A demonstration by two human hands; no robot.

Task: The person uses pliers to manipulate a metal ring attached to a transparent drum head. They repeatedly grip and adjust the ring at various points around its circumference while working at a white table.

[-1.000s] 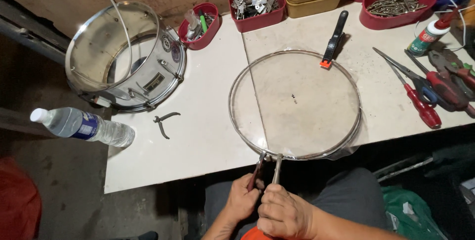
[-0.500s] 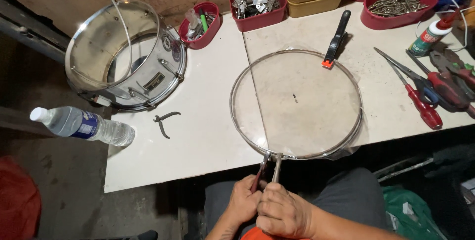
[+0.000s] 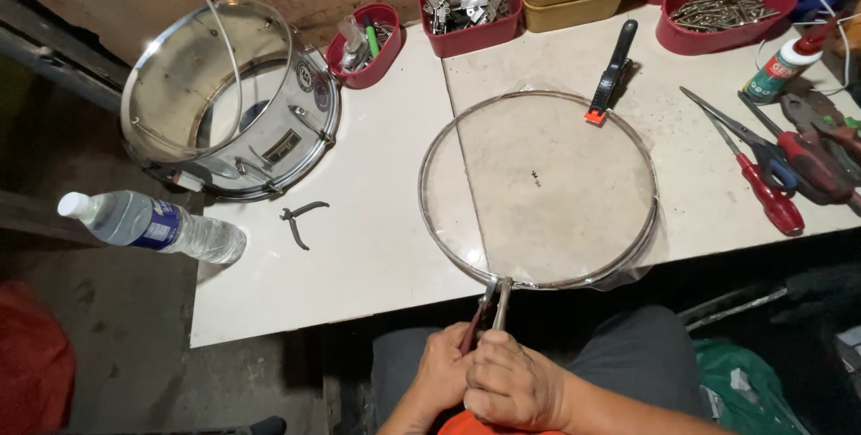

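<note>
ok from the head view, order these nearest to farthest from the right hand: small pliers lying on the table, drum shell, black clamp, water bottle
From the right hand:
1. Small pliers, on the white table to the left of the hoop.
2. Black clamp, at the hoop's far edge, ahead and slightly right.
3. Water bottle and drum shell, both far left; too close to call.

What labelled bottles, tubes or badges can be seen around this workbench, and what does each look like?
Water bottle: lying at the bench's left edge, clear, white cap, blue label.
Glue bottle: far right, white, red nozzle, green label.
Drum shell: back left, shiny metal, small dark rectangular badge and round stickers.
</note>
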